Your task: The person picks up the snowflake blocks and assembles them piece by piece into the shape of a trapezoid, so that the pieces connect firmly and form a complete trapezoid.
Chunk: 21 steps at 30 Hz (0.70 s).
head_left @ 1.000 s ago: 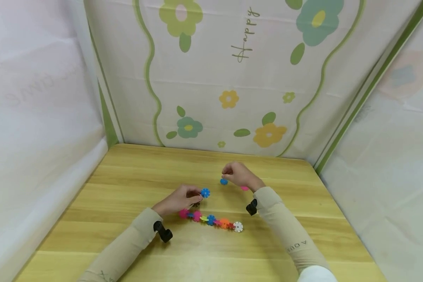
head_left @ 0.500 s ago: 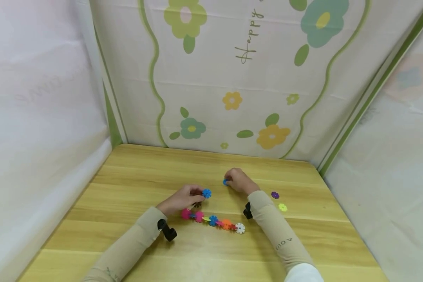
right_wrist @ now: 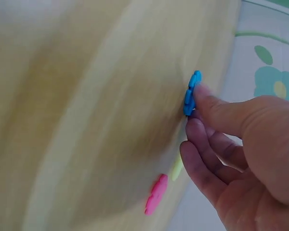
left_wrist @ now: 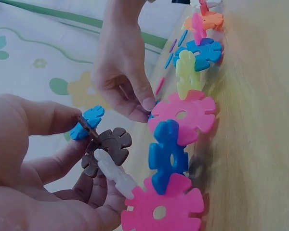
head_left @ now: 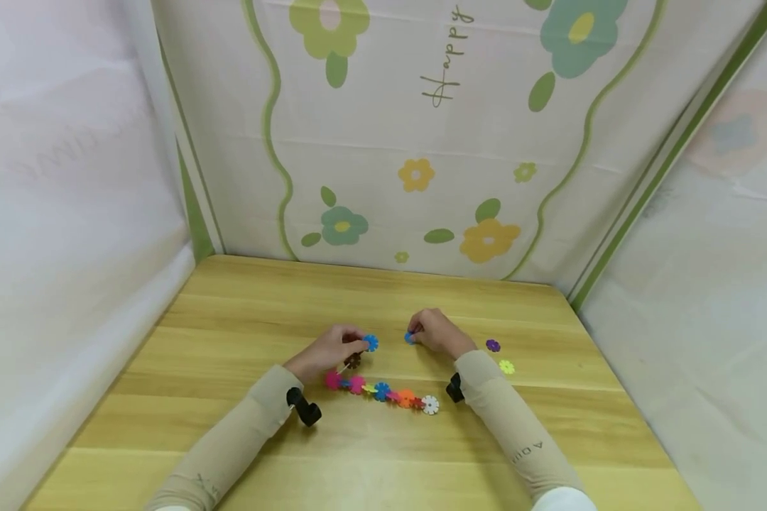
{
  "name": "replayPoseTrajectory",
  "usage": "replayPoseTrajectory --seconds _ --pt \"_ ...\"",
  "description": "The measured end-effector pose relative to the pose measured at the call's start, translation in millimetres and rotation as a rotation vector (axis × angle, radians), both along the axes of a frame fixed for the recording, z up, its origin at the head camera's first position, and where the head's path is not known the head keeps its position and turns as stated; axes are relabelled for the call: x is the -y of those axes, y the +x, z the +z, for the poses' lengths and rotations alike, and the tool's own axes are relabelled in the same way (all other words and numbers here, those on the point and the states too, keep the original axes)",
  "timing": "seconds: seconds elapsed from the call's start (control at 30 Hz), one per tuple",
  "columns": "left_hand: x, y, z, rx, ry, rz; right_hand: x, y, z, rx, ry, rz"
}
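Observation:
A chain of interlocking plastic flower discs runs across the table, from a white disc at its right end to my left hand. My left hand pinches the chain's bent-up end by a thin brown disc seen edge-on in the left wrist view. A blue disc sits at that end; below are another brown disc and a white one joined to a pink disc. My right hand pinches a loose blue disc between thumb and fingers, close over the table.
Loose purple and yellow discs lie right of my right hand. A pink disc lies near that hand in the right wrist view. Fabric walls with printed flowers enclose the wooden table at the back and sides.
My right hand has come down on the loose blue disc, gripped it and shifted slightly nearer. The purple and yellow discs have come out from behind the right arm. My left hand stays nearly still.

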<state>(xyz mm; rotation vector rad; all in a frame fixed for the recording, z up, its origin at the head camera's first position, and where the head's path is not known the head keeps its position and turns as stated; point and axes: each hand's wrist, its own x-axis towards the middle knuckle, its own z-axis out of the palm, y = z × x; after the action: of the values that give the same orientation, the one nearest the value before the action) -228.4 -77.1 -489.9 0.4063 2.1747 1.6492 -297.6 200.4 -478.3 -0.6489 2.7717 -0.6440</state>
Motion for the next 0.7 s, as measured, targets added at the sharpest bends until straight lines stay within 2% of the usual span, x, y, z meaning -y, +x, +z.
replayPoseTrajectory --seconds 0.17,0.33,0.47,0.7 --pt "-1.0 -1.9 -1.5 0.001 0.014 -0.016 -5.1 9.2 -0.3 -0.004 -0.013 0.024" --pt "-1.3 -2.2 -2.1 0.022 0.032 -0.015 -10.2 12.1 -4.8 0.01 -0.056 -0.036" --pt "-2.6 -1.4 -3.5 0.019 0.037 0.004 -15.1 13.5 -4.8 0.045 -0.139 -0.068" --pt "-1.1 -0.8 -1.9 0.004 0.022 0.024 -16.3 20.4 2.7 0.033 -0.229 -0.02"
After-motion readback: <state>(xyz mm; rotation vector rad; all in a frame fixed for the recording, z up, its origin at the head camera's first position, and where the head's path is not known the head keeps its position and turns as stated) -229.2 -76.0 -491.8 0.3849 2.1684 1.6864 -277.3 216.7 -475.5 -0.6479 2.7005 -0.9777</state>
